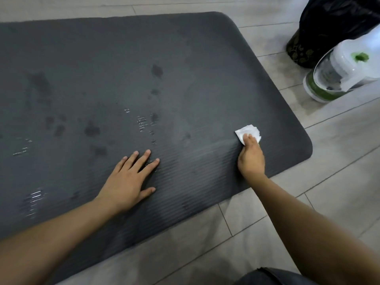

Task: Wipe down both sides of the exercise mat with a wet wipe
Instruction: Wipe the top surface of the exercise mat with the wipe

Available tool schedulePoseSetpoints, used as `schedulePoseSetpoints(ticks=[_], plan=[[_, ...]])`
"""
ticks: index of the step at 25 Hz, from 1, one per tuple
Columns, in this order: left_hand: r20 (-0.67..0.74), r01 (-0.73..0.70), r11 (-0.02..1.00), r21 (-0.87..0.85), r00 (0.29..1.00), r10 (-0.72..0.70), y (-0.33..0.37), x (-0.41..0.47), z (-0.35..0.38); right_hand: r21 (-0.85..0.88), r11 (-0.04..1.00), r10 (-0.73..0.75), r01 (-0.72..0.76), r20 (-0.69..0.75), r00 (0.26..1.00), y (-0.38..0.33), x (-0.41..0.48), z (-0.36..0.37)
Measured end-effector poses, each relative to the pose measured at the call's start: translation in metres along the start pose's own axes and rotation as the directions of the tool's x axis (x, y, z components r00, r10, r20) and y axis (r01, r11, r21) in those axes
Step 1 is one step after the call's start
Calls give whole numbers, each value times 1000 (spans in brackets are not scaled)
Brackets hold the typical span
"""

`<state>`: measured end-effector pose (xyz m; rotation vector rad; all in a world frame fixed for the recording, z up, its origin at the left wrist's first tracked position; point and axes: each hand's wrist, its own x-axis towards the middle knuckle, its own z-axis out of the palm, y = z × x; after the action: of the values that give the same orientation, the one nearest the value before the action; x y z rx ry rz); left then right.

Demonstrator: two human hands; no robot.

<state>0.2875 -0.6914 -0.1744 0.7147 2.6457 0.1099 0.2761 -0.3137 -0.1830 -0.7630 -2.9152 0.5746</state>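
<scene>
R hand point(251, 157) gripped the wipe point(247, 131), fingers curled over its near part & pressing it onto the mat, w/ the crumpled white edge sticking out past the fingertips. L hand point(129, 179) held nothing: palm flat on the mat, fingers straight & spread, thumb out to the side. Floor point(339, 161) was pale grey plank-style tile w/ thin dark joints, showing along the top, right & bottom of the view. Mat point(123, 68) lay flat on it: dark grey, ribbed, rounded corners, filling most of the frame & running off the left edge, its right end in view. Surface was patchy, w/ darker damp blotches across the middle & left, plus a few small shiny wet spots at centre & lower left. A lighter streaky band ran left from the wipe. Wipe sat near the mat's right end, close to the near edge. L hand rested well to its left, also by the near edge, the two hands apart. Off the mat, top right, stood a black bag point(333, 23) w/ a dark gold-patterned part at its foot, cut by the frame. Just in front of it was a white & clear tub point(339, 75) w/ a green band & a green smudge on its white top, tilted; contents too blurred to tell. At the bottom edge, right of centre, was a bit of dark fabric point(273, 277).
</scene>
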Motion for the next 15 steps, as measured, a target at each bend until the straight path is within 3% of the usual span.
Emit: schedulePoseSetpoints(ticks=[1,2,3,4,6,7,8,9,10,12,13,14,15], plan=[[-3,4,1000,-1,1000,-4,1,0,0,29,999,41,-40,-19,999,-16,-1,5],[-9,3,1000,-13,1000,-4,2,0,1,63,998,-22,22,-6,1000,-34,-8,13],[-15,4,1000,-23,1000,-4,2,-1,1,99,978,-186,182,35,982,-53,-20,26],[-27,5,1000,-23,1000,-6,2,-2,0,127,913,-399,387,93,912,-71,-38,40],[-51,4,1000,20,999,-3,2,-3,-1,135,684,-728,717,198,657,-95,-67,57],[-67,-5,999,41,998,7,0,-3,0,131,584,-805,801,224,550,-96,-62,59],[-72,-12,999,50,997,16,-2,-2,0,124,529,-839,840,222,496,-90,-46,58],[-73,-19,999,47,997,22,-3,-2,-1,92,539,-834,837,200,515,-78,-26,57],[-84,-22,999,40,996,25,-5,-2,-2,65,633,-769,771,165,618,-67,-6,54],[-121,-28,999,26,992,31,-6,0,-5,70,899,-436,432,46,899,-45,37,44],[-137,-31,999,19,990,34,-6,2,-6,101,965,-244,244,-8,970,-46,50,41],[-151,-38,999,-1,988,38,-5,5,-7,124,982,-141,145,-37,989,-57,52,45],[-179,-47,998,-29,983,41,-5,10,-10,154,975,-153,157,-41,987,-78,48,53]])
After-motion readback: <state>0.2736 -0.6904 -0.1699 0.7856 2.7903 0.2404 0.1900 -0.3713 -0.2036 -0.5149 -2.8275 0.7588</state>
